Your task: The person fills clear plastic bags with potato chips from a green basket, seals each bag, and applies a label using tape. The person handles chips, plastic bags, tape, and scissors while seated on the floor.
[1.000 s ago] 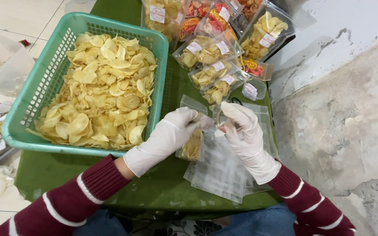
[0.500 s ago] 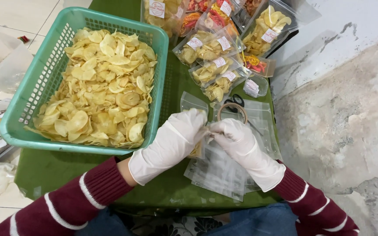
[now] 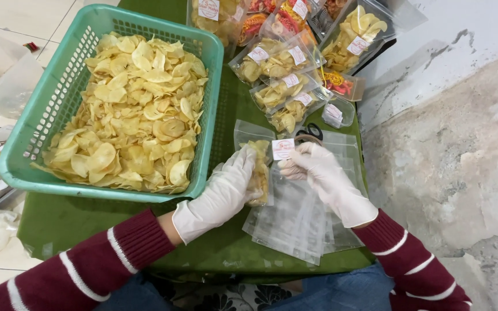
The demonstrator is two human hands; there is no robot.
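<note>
Left hand (image 3: 226, 190) flat against bag (image 3: 256, 164) of chips to steady it, right hand (image 3: 318, 173) pinching label (image 3: 283, 149) at bag's top corner, beside basket (image 3: 214, 103), above spare bags (image 3: 295, 224).

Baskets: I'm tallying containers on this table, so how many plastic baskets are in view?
1. The green basket full of yellow chips sits on the table's left side, left of the left hand. Others may lie outside the frame.
</note>
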